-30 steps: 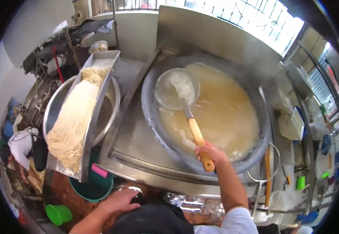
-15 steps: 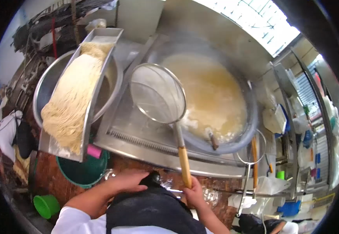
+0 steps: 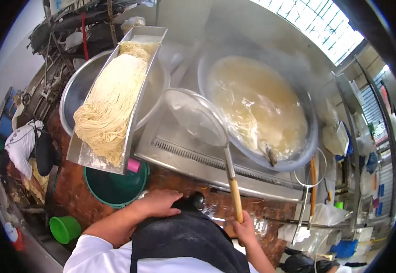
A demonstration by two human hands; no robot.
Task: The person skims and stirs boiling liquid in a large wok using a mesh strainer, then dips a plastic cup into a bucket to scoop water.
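My right hand (image 3: 246,227) is wrapped round the wooden handle of a round wire-mesh strainer (image 3: 195,117), whose mesh hangs over the steel counter, left of the big pot. Resting against the black apron (image 3: 180,241), my left hand (image 3: 160,202) holds nothing, fingers extended. Steaming cloudy liquid fills the large pot (image 3: 314,132), and a dark handle end (image 3: 271,157) sticks out at its near edge. Pale noodles (image 3: 111,104) lie on a sloping metal tray (image 3: 129,132) across a steel bowl (image 3: 70,98).
Below the tray is a dark green tub (image 3: 116,184) with a pink item (image 3: 134,165). A small green bucket (image 3: 64,229) stands on the red floor. At the far left a person in a white shirt (image 3: 22,145) bends down. A metal ring on a rod (image 3: 310,185) is at right.
The strainer has come out of the pot liquid, leftwards and towards me, over the counter. My right hand has moved down near the apron. The view has shifted.
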